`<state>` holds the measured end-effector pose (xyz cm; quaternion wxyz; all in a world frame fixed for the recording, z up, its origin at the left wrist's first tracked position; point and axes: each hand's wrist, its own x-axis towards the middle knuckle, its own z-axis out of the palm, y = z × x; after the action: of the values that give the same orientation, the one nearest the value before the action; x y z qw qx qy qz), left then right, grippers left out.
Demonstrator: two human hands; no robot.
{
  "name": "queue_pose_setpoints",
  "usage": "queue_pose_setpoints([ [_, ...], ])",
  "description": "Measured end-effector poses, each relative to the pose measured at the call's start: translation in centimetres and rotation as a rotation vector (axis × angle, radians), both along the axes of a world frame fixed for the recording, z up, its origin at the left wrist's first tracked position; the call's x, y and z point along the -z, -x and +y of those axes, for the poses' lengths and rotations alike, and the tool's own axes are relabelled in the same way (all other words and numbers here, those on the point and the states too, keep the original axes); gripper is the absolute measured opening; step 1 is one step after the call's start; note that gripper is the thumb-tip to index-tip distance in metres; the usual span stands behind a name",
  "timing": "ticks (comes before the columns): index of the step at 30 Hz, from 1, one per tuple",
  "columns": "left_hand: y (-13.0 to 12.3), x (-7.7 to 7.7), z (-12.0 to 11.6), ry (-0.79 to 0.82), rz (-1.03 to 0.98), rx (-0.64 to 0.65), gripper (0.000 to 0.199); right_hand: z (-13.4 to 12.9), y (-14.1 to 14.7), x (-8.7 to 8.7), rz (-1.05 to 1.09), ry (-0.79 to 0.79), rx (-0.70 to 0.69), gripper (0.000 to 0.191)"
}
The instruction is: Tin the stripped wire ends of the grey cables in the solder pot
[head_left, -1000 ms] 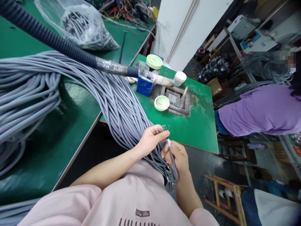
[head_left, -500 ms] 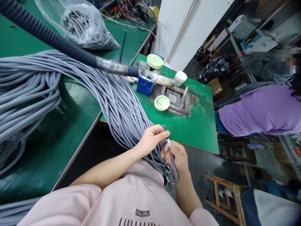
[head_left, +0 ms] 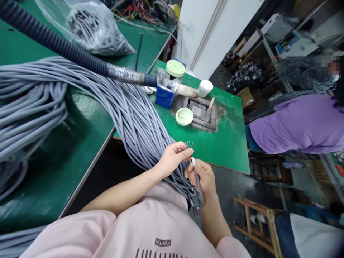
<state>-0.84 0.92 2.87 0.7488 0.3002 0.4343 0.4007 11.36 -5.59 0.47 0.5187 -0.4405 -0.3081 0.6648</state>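
My left hand (head_left: 176, 157) pinches the thin coloured wires (head_left: 189, 145) at the end of a grey cable, their bare tips fanned out above the thumb. Just below, my right hand (head_left: 202, 175) is closed on the grey cable (head_left: 198, 182) itself, near a white band (head_left: 193, 161) around it. Under both hands a thick bundle of grey cables (head_left: 137, 118) drapes from the left table across my lap. More stripped cable ends (head_left: 194, 206) hang by my right wrist.
On the green table (head_left: 228, 150) ahead sit a soldering pot (head_left: 199, 111), an open round tub (head_left: 184, 116), a white jar (head_left: 205, 88) and a blue box (head_left: 164, 96). A ribbed hose (head_left: 80, 59) crosses above the cables. A person in purple (head_left: 295, 125) is at right, near a wooden stool (head_left: 258, 225).
The view has shifted very slightly. Both hands keep their hold on the wires and the cable, with hardly any movement.
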Motion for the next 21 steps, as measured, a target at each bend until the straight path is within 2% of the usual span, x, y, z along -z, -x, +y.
queue_pose_setpoints([
  [3,-0.1,0.1,-0.1,-0.006,-0.005,0.039,0.040,-0.2,-0.8,-0.1,-0.061,-0.011,0.063,0.036],
  [9,-0.6,0.7,-0.5,-0.029,0.034,0.077,0.038,-1.1,-1.6,0.0,-0.096,0.011,0.054,0.039],
  [12,-0.5,1.1,-0.5,-0.048,0.052,0.086,0.032,-1.5,-2.3,0.0,-0.129,0.001,0.111,0.035],
  [16,0.2,1.2,0.0,-0.089,0.071,0.074,0.024,-2.9,-6.0,0.7,-0.207,-0.040,0.378,0.028],
  [19,0.6,1.1,0.7,-0.124,0.074,0.058,0.020,-5.8,-10.7,2.9,-0.302,0.017,0.621,0.026],
  [21,0.7,1.1,1.0,-0.150,0.076,0.067,0.018,-8.7,-13.6,5.0,-0.376,0.134,0.705,0.021],
])
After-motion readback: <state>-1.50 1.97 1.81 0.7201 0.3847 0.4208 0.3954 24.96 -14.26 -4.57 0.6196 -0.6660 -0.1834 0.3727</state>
